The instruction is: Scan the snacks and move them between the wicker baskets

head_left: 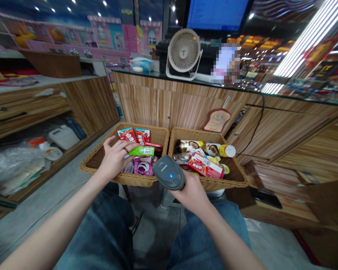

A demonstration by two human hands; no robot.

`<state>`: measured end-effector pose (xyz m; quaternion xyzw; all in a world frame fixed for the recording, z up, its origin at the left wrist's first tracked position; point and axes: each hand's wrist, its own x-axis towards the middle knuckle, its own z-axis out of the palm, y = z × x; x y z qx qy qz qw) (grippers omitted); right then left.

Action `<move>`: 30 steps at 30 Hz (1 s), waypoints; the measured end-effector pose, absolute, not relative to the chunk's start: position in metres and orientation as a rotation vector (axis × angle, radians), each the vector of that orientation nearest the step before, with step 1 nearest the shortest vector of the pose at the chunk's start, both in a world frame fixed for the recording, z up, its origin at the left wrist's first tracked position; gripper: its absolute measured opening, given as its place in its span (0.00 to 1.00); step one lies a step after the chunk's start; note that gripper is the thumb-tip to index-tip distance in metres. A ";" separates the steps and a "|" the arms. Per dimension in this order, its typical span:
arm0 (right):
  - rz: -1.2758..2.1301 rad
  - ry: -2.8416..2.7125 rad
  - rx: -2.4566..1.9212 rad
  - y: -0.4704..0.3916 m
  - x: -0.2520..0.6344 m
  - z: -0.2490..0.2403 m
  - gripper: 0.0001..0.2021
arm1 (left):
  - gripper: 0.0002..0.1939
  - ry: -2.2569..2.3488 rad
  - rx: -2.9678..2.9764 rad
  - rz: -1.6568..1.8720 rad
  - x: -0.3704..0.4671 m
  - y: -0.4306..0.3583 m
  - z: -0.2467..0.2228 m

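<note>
My left hand (116,155) is over the left wicker basket (97,150), its fingers closed on a slim green packet (142,151) whose barcode faces up. Below the packet lies a purple packet with a bear face (143,166), and red snack packets (135,135) rest at the basket's back. My right hand (190,189) grips a dark grey barcode scanner (169,172) with a blue light on top. Its head points at the green packet. Right of it, the other wicker basket (239,174) holds a red box (205,165) and brown-and-white bottles (211,149).
A wooden counter (146,97) stands ahead, bearing a white fan (184,52) and a monitor (218,15). A black cable (260,123) hangs down its front. To the right, a phone (266,197) lies on a cardboard box (287,210). Open shelves (81,138) are on the left.
</note>
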<state>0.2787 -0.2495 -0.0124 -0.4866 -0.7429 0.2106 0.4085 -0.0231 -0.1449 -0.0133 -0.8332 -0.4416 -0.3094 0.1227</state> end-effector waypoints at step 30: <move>0.474 -1.826 -1.139 -0.251 0.282 -0.012 0.05 | 0.24 -1.071 -2.565 -1.005 0.096 -0.104 0.027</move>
